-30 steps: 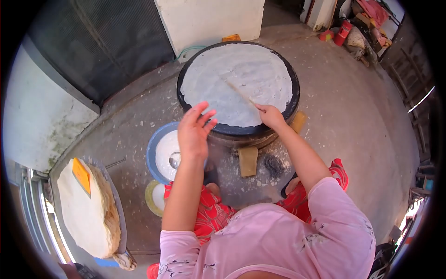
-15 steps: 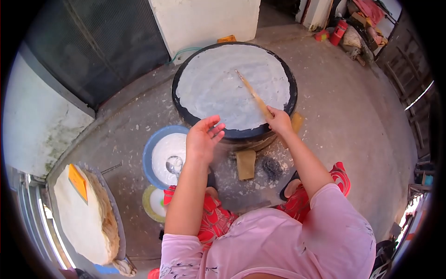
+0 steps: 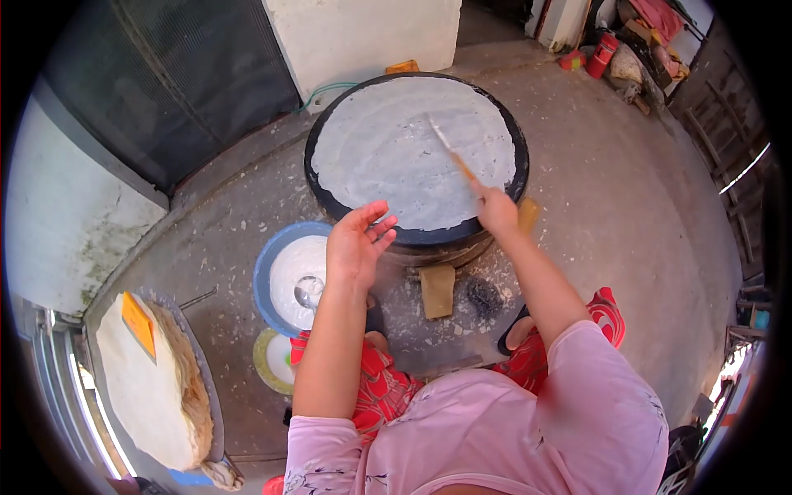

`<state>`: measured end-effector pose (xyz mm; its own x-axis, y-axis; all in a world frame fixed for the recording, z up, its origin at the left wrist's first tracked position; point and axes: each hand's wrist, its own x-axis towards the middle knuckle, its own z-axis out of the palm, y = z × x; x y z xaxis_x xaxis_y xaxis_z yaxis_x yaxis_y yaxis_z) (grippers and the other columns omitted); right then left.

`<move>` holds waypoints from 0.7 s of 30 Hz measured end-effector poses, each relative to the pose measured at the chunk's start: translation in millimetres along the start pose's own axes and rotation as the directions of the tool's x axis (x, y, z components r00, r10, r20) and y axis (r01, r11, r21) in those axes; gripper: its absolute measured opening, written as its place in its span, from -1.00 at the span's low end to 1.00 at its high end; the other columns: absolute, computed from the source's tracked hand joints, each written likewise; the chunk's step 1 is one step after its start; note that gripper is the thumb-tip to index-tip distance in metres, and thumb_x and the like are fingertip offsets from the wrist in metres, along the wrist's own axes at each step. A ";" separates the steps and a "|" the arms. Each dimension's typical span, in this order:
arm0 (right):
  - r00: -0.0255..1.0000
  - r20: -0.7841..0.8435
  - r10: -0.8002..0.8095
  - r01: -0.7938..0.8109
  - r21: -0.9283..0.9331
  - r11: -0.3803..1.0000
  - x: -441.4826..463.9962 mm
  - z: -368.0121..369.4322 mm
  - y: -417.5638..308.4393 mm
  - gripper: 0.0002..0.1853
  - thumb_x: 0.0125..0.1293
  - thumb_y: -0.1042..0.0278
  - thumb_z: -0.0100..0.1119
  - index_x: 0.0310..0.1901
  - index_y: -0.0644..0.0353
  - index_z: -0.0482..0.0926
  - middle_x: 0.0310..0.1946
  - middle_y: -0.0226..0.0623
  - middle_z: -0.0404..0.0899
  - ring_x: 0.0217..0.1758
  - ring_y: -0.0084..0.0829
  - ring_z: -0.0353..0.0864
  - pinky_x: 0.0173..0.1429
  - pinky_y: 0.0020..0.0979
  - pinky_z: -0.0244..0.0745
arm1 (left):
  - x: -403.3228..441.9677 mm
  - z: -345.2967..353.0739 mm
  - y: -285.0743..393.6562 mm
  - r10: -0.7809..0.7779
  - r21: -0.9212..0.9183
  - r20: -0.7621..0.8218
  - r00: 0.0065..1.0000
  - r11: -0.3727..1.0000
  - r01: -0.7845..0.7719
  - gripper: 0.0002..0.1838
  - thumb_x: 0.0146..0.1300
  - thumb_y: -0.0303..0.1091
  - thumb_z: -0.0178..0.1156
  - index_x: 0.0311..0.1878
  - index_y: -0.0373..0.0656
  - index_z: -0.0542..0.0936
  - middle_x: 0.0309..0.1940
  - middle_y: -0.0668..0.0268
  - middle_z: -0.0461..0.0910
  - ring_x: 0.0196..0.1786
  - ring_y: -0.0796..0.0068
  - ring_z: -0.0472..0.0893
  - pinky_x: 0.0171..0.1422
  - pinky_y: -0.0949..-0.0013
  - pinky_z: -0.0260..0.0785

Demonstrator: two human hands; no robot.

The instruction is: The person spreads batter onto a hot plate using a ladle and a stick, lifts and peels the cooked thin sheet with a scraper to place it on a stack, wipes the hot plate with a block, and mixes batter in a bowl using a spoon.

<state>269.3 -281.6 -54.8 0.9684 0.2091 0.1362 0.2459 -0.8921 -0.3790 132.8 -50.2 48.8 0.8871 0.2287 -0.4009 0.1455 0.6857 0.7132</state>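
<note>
A thin white batter layer (image 3: 379, 157) covers most of the large round black griddle (image 3: 522, 169) in front of me. My right hand (image 3: 498, 212), at the griddle's near right edge, is closed around a long wooden spatula (image 3: 464, 167). Its pale-coated blade lies at the middle of the batter layer, slightly blurred. My left hand (image 3: 356, 241) is raised by the griddle's near left rim, fingers apart and holding nothing. Below and left of it, a blue basin (image 3: 262, 276) contains white batter (image 3: 290, 264) and a metal ladle (image 3: 308, 290).
A green-rimmed bowl (image 3: 267, 375) of white liquid stands beside the basin. At left is a stack of flat round sheets (image 3: 140, 396) with a yellow scraper (image 3: 139, 325) on top. A tan block (image 3: 437, 293) and dark scrubber (image 3: 483, 295) are near my feet.
The spatula's blade has shifted slightly up and to the right across the batter layer, with my right hand. My left hand has drifted a little left, still open.
</note>
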 end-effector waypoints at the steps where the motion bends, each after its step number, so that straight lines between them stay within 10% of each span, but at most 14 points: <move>1: 0.999 0.002 -0.040 0.040 0.109 0.993 -4.1 9.8 -2.2 -0.66 0.20 0.38 -0.08 0.01 -0.14 0.49 -0.29 -0.16 0.54 -0.22 -0.15 0.54 -0.12 -0.26 0.44 | -0.4 0.5 0.2 -0.001 -0.001 0.000 1.000 1.000 0.001 -0.70 0.19 -0.30 -0.05 -0.12 -0.33 0.45 -0.18 0.19 0.49 -0.15 0.33 0.50 -0.11 0.35 0.38; 6: 0.981 0.167 0.097 -0.182 0.632 0.753 -3.2 13.0 -0.1 -0.62 0.12 0.41 0.09 0.02 -0.10 0.49 -0.28 -0.15 0.58 -0.27 -0.28 0.58 -0.14 -0.39 0.43 | 0.0 1.7 1.8 0.000 0.007 -0.005 1.000 1.000 0.000 -0.69 0.19 -0.30 -0.05 -0.11 -0.33 0.45 -0.17 0.18 0.48 -0.15 0.32 0.49 -0.11 0.35 0.38; 9: 0.990 0.141 -0.026 -0.032 0.395 0.918 -19.4 21.4 0.9 -0.62 0.13 0.45 0.06 0.03 -0.04 0.49 -0.32 -0.25 0.60 -0.33 -0.47 0.55 -0.17 -0.48 0.42 | -1.1 2.4 1.5 -0.002 0.014 0.005 1.000 1.000 0.001 -0.69 0.19 -0.30 -0.05 -0.11 -0.33 0.45 -0.18 0.18 0.48 -0.15 0.33 0.49 -0.11 0.35 0.38; 13: 0.883 0.442 -0.160 -0.230 0.703 0.673 -39.3 13.8 -13.9 -0.63 0.13 0.43 0.07 0.03 0.08 0.48 -0.18 -0.13 0.57 -0.15 -0.36 0.56 -0.06 -0.45 0.39 | -1.1 1.6 3.5 -0.003 0.017 0.007 1.000 1.000 0.003 -0.69 0.17 -0.31 -0.04 -0.11 -0.34 0.45 -0.19 0.19 0.48 -0.15 0.34 0.49 -0.11 0.36 0.38; 14: 0.919 0.358 -0.168 -0.176 0.751 0.637 -43.2 14.3 -10.8 -0.57 0.16 0.57 0.02 0.11 0.16 0.41 -0.21 -0.44 0.55 -0.19 -0.63 0.46 -0.04 -0.61 0.32 | -1.3 0.8 3.6 -0.006 0.018 0.007 1.000 1.000 0.005 -0.69 0.17 -0.31 -0.04 -0.11 -0.34 0.45 -0.19 0.19 0.48 -0.15 0.34 0.49 -0.11 0.36 0.38; 17: 0.996 0.051 -0.067 0.034 0.491 0.871 -53.8 15.4 11.8 -0.51 0.15 0.61 0.01 0.17 0.14 0.34 -0.29 -0.44 0.52 -0.32 -0.67 0.45 -0.20 -0.63 0.37 | -2.1 0.2 4.3 0.009 0.011 0.002 1.000 1.000 -0.009 -0.69 0.17 -0.30 -0.03 -0.12 -0.35 0.46 -0.19 0.19 0.48 -0.16 0.34 0.49 -0.12 0.37 0.38; 21: 0.892 0.404 0.204 -0.435 0.643 0.630 -70.7 -6.6 18.5 -0.42 0.14 0.65 -0.05 0.24 0.08 0.23 -0.34 -0.39 0.50 -0.61 -0.66 0.40 -0.59 -0.63 0.30 | -2.6 -0.6 5.8 0.001 -0.001 -0.003 1.000 1.000 -0.001 -0.72 0.15 -0.34 -0.01 -0.14 -0.33 0.47 -0.21 0.22 0.48 -0.17 0.35 0.50 -0.12 0.38 0.37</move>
<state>205.1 -315.5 -65.5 0.9309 0.1657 -0.3255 -0.2397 -0.3954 -0.8867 131.1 -46.3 53.7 0.8861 0.2315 -0.4015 0.1437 0.6863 0.7130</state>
